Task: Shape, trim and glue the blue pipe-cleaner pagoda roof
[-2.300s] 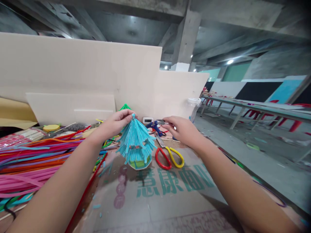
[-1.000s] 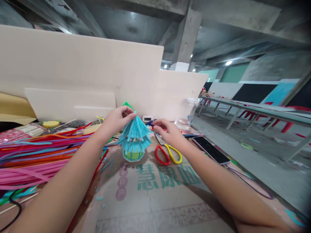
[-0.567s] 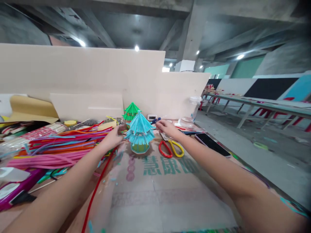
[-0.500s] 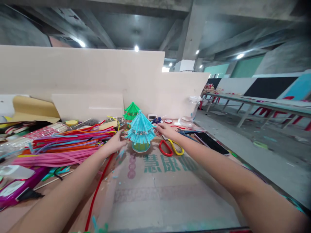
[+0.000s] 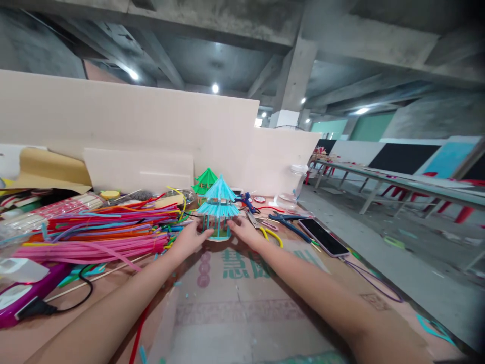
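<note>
A light-blue model pavilion (image 5: pixel 219 208) with a two-tiered pointed roof stands upright on a round base in the middle of the table. Around the lower left of its posts and base curl the fingers of my left hand (image 5: pixel 193 236). My right hand (image 5: pixel 245 232) grips the opposite side low down, thumb toward the front. Behind it is a green model pavilion (image 5: pixel 206 180), partly covered by the blue one. Scissors with a yellow handle loop (image 5: pixel 273 235) lie just beyond my right wrist, which hides part of them.
Bundles of pink, red and purple pipe cleaners (image 5: pixel 94 248) fill the left side, near a purple device (image 5: pixel 36 293) with a black cord. To the right lie pliers (image 5: pixel 291 226), a phone (image 5: pixel 324 236) and a clear jar (image 5: pixel 295 184). A pale board (image 5: pixel 151 121) stands behind.
Both hands have moved from beside the roof to the lower sides of the blue pavilion and closed on it. My right forearm now covers the red scissor loop. The view has shifted slightly.
</note>
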`<state>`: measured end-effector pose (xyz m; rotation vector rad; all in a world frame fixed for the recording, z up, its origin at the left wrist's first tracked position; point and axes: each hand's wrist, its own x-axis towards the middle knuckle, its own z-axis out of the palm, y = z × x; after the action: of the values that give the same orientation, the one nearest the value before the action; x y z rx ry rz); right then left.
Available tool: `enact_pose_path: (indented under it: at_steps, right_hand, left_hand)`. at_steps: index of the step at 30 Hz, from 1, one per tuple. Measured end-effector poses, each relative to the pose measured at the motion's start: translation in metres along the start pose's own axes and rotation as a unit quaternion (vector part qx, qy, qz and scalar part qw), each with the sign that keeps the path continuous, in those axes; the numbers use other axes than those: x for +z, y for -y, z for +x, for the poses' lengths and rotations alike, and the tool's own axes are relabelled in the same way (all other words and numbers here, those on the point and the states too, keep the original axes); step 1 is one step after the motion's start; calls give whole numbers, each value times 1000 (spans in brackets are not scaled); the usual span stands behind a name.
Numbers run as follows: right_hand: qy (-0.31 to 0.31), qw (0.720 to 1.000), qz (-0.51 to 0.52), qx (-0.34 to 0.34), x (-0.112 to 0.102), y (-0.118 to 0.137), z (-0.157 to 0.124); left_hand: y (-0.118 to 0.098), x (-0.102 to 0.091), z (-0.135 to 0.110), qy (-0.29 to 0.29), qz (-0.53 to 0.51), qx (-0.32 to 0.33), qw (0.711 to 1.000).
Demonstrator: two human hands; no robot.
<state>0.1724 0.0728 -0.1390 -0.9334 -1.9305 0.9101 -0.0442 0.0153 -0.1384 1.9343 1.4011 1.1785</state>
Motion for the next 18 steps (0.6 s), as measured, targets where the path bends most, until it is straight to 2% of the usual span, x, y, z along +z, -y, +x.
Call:
enact_pose_path:
  at_steps: [4,9,15,18]
  right_hand:
    - [16,998,50,-26,8,-7,5]
    - [22,997,75,-31,9,-11,5]
    - [-11,999,50,-14,9,-13,7]
    - [-30,999,17,13,11,-15,7]
  left_hand:
    - [2,-3,2,-3,11,11,1000]
    - [5,-2,0,-7,28,16,999]
    - [7,2,0,-13,59,11,998]
    - [6,-8,4,-19,82,9,996]
